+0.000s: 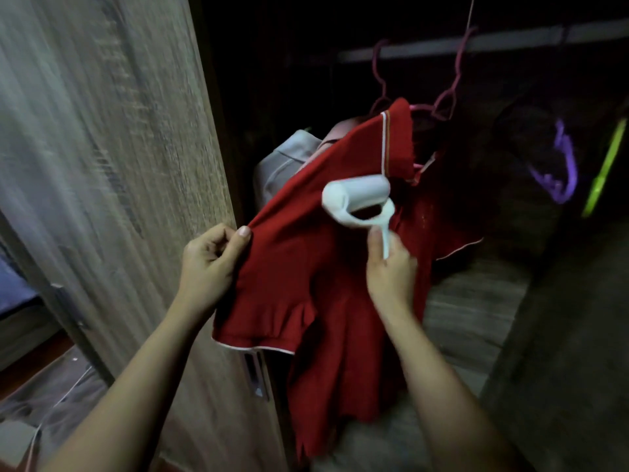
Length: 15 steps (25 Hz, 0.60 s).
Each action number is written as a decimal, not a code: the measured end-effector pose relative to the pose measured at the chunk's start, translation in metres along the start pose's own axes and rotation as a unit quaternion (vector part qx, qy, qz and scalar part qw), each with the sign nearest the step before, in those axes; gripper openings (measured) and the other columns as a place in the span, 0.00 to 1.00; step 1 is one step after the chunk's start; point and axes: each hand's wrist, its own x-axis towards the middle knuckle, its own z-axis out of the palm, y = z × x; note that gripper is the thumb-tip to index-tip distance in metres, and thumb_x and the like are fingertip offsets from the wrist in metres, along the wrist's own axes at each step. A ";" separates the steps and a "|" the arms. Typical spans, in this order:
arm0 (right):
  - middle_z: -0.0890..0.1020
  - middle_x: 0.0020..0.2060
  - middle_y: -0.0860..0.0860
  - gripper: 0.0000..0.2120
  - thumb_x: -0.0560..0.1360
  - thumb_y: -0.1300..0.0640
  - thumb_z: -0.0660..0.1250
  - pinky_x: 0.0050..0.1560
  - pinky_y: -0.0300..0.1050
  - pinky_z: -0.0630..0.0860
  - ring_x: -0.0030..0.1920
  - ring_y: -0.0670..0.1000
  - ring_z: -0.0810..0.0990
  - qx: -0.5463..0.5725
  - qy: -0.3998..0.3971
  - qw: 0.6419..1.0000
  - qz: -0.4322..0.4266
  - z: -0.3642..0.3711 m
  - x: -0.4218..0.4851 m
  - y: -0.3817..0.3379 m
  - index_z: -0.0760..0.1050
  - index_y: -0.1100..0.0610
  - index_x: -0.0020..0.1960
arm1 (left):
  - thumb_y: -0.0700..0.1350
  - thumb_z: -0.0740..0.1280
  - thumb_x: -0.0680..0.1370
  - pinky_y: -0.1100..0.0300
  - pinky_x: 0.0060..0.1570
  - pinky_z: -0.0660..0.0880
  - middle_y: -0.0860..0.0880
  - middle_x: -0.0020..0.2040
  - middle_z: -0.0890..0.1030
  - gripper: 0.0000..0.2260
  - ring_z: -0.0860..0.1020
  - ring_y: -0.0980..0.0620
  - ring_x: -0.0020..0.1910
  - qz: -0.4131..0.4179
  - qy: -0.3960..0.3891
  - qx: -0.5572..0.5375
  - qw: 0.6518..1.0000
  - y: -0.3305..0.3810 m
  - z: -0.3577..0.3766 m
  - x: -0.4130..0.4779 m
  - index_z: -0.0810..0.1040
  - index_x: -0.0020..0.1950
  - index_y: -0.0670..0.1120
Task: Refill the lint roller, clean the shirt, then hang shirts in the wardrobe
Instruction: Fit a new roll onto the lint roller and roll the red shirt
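Note:
A red polo shirt (pixel 306 274) with white trim hangs on a pink hanger (pixel 449 97) from the wardrobe rail (pixel 476 42). My left hand (pixel 211 264) pinches the shirt's shoulder seam and pulls the sleeve out to the left. My right hand (pixel 391 270) grips the thin handle of a white lint roller (pixel 357 199), whose roll rests against the shirt just below the collar. Behind the red shirt, a grey shirt (pixel 286 161) hangs partly hidden.
The open wooden wardrobe door (pixel 119 165) stands close on the left, with a lock plate (pixel 255 373) on its edge. A second pink hanger (pixel 381 80), a purple hanger (pixel 561 165) and a green hanger (pixel 606 165) are in the dark wardrobe. A wooden shelf (pixel 476 308) lies below.

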 end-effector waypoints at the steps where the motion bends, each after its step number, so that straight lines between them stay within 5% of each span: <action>1: 0.82 0.37 0.64 0.17 0.78 0.49 0.58 0.32 0.46 0.55 0.38 0.64 0.78 -0.005 0.011 1.000 0.001 0.003 0.008 0.005 0.76 0.62 0.43 | 0.41 0.64 0.78 0.67 0.27 0.59 0.54 0.26 0.66 0.17 0.62 0.62 0.26 -0.003 0.003 -0.003 1.000 0.000 0.001 -0.001 0.66 0.30 0.47; 6: 0.83 0.43 0.63 0.21 0.77 0.43 0.56 0.36 0.48 0.65 0.46 0.64 0.80 -0.107 -0.190 0.965 0.147 0.023 -0.089 0.091 0.76 0.60 0.46 | 0.41 0.63 0.78 0.67 0.27 0.61 0.52 0.27 0.67 0.15 0.63 0.61 0.27 -0.005 0.003 -0.007 1.000 -0.002 0.001 -0.003 0.68 0.31 0.44; 12: 0.82 0.36 0.64 0.18 0.78 0.47 0.58 0.31 0.44 0.53 0.37 0.64 0.78 0.002 0.005 1.000 0.023 0.000 0.009 0.032 0.75 0.61 0.42 | 0.45 0.63 0.78 0.66 0.27 0.60 0.44 0.31 0.66 0.16 0.63 0.58 0.29 -0.002 0.011 0.002 1.000 -0.003 0.002 -0.004 0.69 0.33 0.38; 15: 0.82 0.37 0.65 0.17 0.78 0.49 0.59 0.32 0.44 0.54 0.38 0.65 0.79 -0.008 -0.029 0.999 0.030 0.015 -0.002 0.056 0.75 0.63 0.42 | 0.47 0.63 0.76 0.66 0.27 0.60 0.46 0.30 0.67 0.16 0.63 0.58 0.29 -0.017 0.010 -0.013 1.000 -0.002 0.002 -0.004 0.69 0.33 0.38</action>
